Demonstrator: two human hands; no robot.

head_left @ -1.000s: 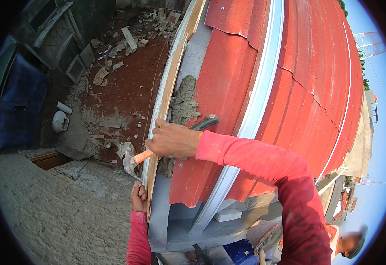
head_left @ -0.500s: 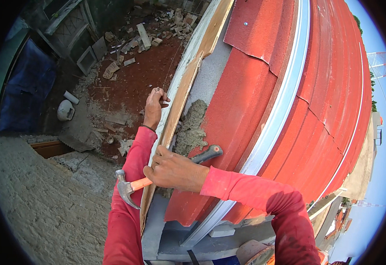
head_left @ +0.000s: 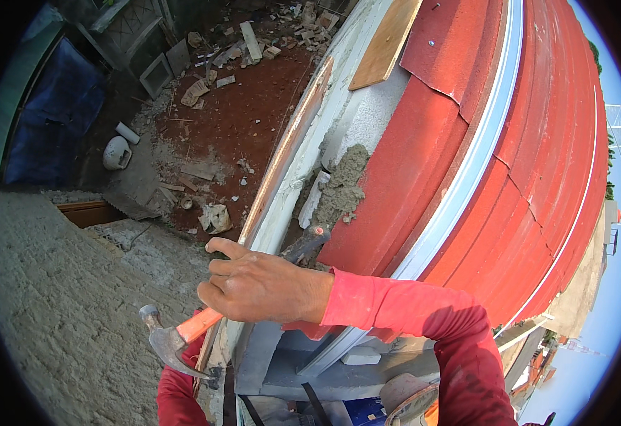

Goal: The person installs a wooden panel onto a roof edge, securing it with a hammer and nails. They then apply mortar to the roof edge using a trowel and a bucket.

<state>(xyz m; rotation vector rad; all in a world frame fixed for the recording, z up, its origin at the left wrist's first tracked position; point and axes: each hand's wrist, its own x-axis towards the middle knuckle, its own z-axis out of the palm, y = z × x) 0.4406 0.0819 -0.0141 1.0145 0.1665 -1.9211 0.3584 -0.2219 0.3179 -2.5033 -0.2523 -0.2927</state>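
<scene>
My right hand [head_left: 264, 287] grips a claw hammer [head_left: 165, 341] by its handle, index finger stretched out over a long wooden plank [head_left: 290, 142]. The hammer's head points to the lower left, and its black grip end shows beyond the hand. The plank stands along the outer side of the wall top [head_left: 328, 153], apart from it at the far end. Of my left arm, only the red sleeve [head_left: 181, 394] shows, at the lower left beneath the hammer; the left hand is hidden. Grey wet mortar [head_left: 347, 181] lies between wall and roof, beside a whitish broken piece [head_left: 313, 202].
Red roof sheets [head_left: 388, 163] slope away on the right, crossed by a pale metal strip [head_left: 470, 188]. Another board [head_left: 387, 46] lies farther along the wall. Far below on the left is red soil [head_left: 253, 117] with rubble and a white helmet [head_left: 116, 153]. A bucket [head_left: 413, 397] stands near the lower edge.
The plank has come away from the wall top and shifted left, baring the wall's edge. My left hand has dropped out of sight. My right hand and hammer have moved left and slightly down.
</scene>
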